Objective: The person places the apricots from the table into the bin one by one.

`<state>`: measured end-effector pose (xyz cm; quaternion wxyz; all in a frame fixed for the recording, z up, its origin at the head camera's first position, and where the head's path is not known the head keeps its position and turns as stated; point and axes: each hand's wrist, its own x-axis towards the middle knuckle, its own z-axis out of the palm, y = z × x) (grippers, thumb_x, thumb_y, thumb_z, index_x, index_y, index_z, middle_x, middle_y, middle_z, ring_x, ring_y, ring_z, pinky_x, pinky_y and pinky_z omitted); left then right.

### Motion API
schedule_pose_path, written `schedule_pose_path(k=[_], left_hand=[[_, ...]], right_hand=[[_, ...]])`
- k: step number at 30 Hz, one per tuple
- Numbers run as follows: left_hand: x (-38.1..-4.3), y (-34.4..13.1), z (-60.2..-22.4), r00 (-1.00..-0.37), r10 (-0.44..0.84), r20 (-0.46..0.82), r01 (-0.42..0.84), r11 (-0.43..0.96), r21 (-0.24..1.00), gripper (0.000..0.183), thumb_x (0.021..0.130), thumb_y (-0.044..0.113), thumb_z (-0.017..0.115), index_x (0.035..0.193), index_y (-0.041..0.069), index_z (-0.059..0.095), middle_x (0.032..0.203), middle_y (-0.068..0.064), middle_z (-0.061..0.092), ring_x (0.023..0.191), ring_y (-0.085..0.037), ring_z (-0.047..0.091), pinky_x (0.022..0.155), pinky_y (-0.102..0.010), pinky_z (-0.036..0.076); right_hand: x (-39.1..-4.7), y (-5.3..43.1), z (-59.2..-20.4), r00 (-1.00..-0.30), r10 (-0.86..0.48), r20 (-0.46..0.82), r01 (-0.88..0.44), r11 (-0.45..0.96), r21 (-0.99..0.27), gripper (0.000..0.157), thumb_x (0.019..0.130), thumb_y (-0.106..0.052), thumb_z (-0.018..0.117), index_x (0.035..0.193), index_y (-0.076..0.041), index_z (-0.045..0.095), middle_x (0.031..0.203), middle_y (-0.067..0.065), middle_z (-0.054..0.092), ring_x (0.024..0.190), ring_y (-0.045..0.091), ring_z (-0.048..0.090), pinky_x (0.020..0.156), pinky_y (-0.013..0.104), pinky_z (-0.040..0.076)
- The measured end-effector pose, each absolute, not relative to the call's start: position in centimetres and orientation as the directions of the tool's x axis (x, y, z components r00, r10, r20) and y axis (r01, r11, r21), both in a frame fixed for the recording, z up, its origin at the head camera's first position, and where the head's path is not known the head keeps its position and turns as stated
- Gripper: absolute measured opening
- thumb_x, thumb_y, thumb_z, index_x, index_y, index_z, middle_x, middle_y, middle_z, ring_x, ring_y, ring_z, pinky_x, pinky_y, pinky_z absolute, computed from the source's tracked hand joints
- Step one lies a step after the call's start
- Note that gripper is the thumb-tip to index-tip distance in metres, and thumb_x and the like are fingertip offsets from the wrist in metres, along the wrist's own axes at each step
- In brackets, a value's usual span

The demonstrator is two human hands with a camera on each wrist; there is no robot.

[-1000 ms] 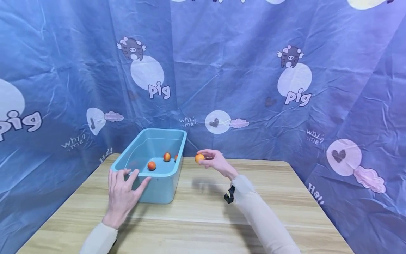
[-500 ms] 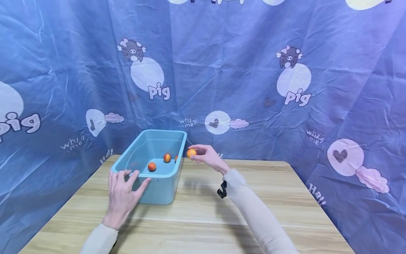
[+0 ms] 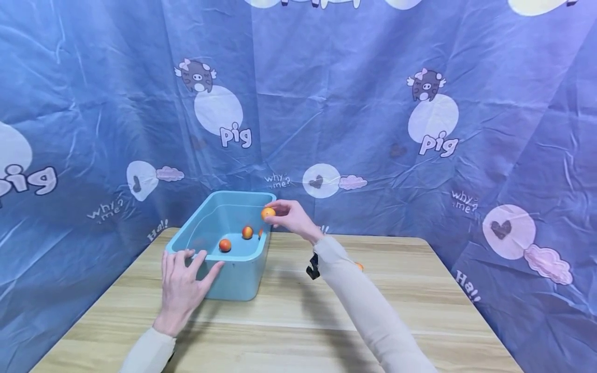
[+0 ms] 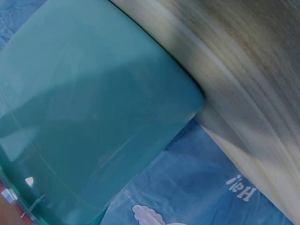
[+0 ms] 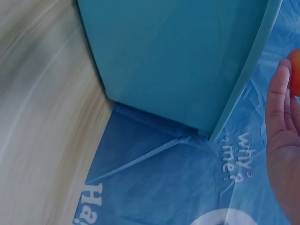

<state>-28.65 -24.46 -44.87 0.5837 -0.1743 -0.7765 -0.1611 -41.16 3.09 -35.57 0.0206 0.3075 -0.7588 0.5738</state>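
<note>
A light-blue plastic bin [image 3: 242, 280] stands on the left of the table. My left hand [image 3: 179, 290] holds its near rim, fingers over the edge and thumb against the outside. In the left wrist view, only a bit of a finger [image 4: 5, 208] shows at the rim. My right hand [image 3: 294, 217] pinches a small round orange fruit [image 3: 268, 213] between thumb and fingers, above the bin's right rim. Inside the bin lie a red-orange fruit [image 3: 225, 245], a red-and-yellow one [image 3: 247, 232], and another [image 3: 260, 233] partly hidden by the right wall.
Another orange fruit [image 3: 359, 266] lies on the wooden table [image 3: 280, 331], mostly hidden behind the right sleeve [image 3: 368, 305]. A blue printed curtain [image 3: 373, 134] hangs behind the table and along both sides, close to the bin's far end.
My right hand has moved left and upward with the orange fruit, from beside the bin to over its right rim. The fruit behind the sleeve has come into view. My left hand stays put.
</note>
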Motion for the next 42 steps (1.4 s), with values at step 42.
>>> schedule_pose_path(k=[42], left_hand=[[-28.6,-24.4,-45.5,-0.282,0.096,0.955,0.425,0.904,0.035,0.063,0.09,0.065,0.054,0.1,0.005,0.07,0.098,-0.026,0.058,0.096,-0.043,0.052,0.101,-0.074,0.028]], right_hand=[[-42.6,-4.7,-35.8,-0.935,-0.178,0.308,-0.355,0.425,-0.833,0.038,0.083,-0.017,0.078,0.119,-0.013,0.069,0.099,0.005,0.072,0.068,0.014,0.065,0.058,0.023,0.052]])
